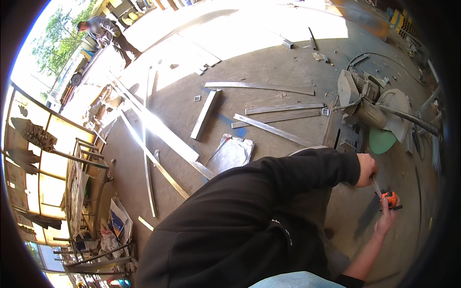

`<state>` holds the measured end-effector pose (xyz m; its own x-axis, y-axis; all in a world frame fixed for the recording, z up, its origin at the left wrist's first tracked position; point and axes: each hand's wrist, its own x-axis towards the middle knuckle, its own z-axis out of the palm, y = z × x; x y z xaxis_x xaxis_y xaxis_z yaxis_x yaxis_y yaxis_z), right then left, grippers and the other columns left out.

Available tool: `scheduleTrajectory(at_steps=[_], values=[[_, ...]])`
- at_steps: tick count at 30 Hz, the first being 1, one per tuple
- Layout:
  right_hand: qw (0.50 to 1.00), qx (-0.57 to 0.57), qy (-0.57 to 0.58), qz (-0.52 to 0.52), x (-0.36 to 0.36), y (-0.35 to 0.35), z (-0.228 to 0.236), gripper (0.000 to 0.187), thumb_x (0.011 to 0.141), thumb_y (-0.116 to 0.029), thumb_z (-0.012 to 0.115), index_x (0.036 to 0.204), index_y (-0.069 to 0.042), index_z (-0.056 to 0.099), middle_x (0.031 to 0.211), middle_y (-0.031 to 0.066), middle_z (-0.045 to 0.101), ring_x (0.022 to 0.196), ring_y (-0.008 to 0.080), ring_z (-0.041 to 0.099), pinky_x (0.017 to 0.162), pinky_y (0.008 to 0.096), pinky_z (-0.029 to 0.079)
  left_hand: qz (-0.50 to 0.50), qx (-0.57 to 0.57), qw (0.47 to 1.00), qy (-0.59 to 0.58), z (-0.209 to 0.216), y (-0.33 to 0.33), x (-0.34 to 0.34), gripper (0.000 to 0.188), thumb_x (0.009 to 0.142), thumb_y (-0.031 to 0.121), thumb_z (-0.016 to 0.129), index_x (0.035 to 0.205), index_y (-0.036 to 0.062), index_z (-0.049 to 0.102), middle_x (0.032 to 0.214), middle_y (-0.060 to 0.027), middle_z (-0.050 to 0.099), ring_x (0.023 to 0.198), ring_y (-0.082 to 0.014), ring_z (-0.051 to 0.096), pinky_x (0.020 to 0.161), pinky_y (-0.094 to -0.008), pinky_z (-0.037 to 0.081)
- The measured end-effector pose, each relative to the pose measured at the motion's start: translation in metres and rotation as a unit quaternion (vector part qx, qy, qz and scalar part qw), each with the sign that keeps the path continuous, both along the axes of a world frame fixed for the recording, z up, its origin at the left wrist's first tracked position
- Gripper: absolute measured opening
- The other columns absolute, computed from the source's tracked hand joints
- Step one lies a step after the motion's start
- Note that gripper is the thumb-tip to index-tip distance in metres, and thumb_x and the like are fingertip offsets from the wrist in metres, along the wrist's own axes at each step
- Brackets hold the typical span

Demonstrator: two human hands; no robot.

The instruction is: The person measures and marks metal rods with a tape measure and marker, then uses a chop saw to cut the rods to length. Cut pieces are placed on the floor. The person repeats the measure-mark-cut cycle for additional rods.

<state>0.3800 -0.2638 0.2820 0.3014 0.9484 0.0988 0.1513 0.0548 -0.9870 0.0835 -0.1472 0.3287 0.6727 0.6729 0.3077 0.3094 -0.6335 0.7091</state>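
At the right of the view, my right hand (384, 220) grips an orange and black tape measure (390, 199). A short length of its blade (377, 186) is out and runs up to my left hand (367, 169). My left hand is closed at the far end of the blade, its fingertips partly hidden. The left arm, in a black sleeve, stretches across the lower middle. Just beyond my left hand stands a cut-off saw (367, 103) with a motor and a large guard. A green disc-shaped piece (382, 139) shows beneath it.
Metal bars (259, 88) and square tubes (205, 114) lie over the concrete floor. A flat whitish sheet (233, 152) lies among them. Metal racks (91, 158) line the left side. Another person (108, 34) stands far off at upper left. A cable (408, 61) curves behind the saw.
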Motion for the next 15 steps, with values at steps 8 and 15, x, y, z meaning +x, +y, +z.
scheduleTrajectory(at_steps=[8,15], values=[[0.997,0.041,0.053,0.029,-0.065,-0.002,0.025,0.029,0.091,-0.003,0.074,0.114,-0.005,0.056,0.108,0.0018,0.058,0.097,0.0110,0.056,0.091,0.0287,0.051,-0.061,-0.051,0.997,0.019,0.004,-0.009,-0.010,0.055,0.079,0.029,0.079,0.121,-0.0023,0.062,0.091,-0.0161,0.076,0.088,-0.0366,0.074,0.080,-0.0439,0.059],[0.990,0.019,0.127,0.055,-0.095,-0.005,0.014,0.036,0.101,-0.019,0.070,0.130,-0.006,0.055,0.112,-0.0001,0.058,0.096,0.0105,0.055,0.087,0.0265,0.047,-0.095,-0.032,0.995,0.014,0.002,-0.033,-0.001,0.053,0.081,0.037,0.082,0.110,-0.0013,0.062,0.082,-0.0182,0.071,0.078,-0.0420,0.070,0.071,-0.0472,0.057]])
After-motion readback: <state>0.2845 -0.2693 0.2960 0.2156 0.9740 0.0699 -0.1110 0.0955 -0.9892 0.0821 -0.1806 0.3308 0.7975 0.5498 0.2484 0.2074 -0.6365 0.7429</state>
